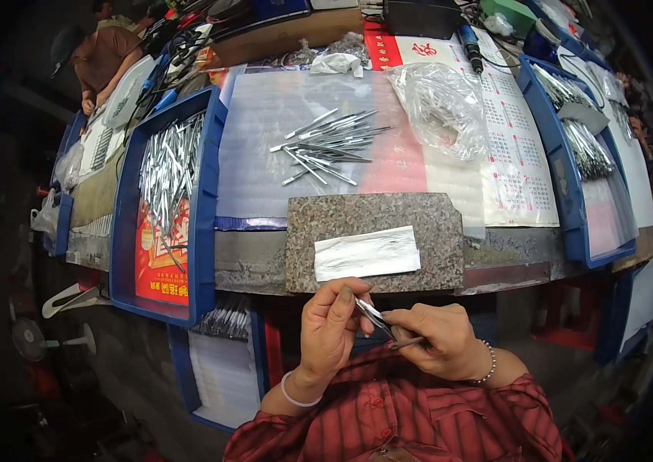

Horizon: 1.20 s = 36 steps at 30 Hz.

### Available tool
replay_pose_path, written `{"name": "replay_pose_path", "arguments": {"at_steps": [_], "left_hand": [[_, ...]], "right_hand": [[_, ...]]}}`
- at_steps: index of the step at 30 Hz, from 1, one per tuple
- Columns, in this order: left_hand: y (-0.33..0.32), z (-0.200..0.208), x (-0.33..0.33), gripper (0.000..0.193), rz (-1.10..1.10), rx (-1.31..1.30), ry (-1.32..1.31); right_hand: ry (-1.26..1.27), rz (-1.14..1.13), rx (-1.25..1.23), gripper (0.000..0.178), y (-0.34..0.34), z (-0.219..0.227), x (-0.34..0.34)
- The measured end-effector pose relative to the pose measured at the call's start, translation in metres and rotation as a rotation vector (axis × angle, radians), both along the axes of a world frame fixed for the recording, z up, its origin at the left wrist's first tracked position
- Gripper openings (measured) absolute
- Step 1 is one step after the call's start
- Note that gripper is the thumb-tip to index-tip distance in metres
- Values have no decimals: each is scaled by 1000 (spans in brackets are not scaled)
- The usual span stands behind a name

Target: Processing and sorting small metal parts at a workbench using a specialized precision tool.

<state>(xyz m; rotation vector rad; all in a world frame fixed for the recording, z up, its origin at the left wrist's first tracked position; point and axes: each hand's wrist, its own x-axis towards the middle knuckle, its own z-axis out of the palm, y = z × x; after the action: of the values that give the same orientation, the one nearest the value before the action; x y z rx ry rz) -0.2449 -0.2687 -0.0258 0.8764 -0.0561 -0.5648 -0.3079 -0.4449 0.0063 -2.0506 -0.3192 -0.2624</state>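
Note:
Close to my body, just below the stone slab's front edge, my left hand (333, 319) pinches a slim silver metal piece (369, 312) between thumb and fingers. My right hand (438, 339) is closed round a thin dark stick-like tool (407, 343) and meets the other end of the metal piece. Fingers hide much of both items. A speckled granite slab (426, 212) lies in front of my hands. On it rests a folded white paper or cloth (365, 260) with dark smudges. Beyond the slab, a loose pile of similar slim metal pieces (330, 146) is spread on clear plastic sheeting.
Blue trays of metal pieces flank me: one at left (207, 200), another at right (573, 177). A crumpled clear plastic bag (442, 108) lies behind the slab, near a dark corded tool (470, 48). Another person (107, 58) sits at the far left.

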Motion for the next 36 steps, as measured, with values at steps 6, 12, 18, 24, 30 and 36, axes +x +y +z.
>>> {"name": "replay_pose_path", "arguments": {"at_steps": [6,12,18,24,30,36], "left_hand": [[-3,5,0,23,51,71,-49],[1,2,-2,22,4,120,-52],[21,6,6,14,-181,261,-133],[37,8,24,17,-644,593,-386],[46,-10,23,20,-893,440,-38],[43,10,28,16,-679,612,-558]], "right_hand": [[57,-14,133,40,9,-8,-1],[-10,6,-30,39,8,-14,-9],[-111,60,-184,34,-6,-12,-8],[-223,196,-431,19,-24,-3,-2],[-358,398,-521,22,-25,-6,4],[-363,356,-511,20,-25,-8,13]]}}
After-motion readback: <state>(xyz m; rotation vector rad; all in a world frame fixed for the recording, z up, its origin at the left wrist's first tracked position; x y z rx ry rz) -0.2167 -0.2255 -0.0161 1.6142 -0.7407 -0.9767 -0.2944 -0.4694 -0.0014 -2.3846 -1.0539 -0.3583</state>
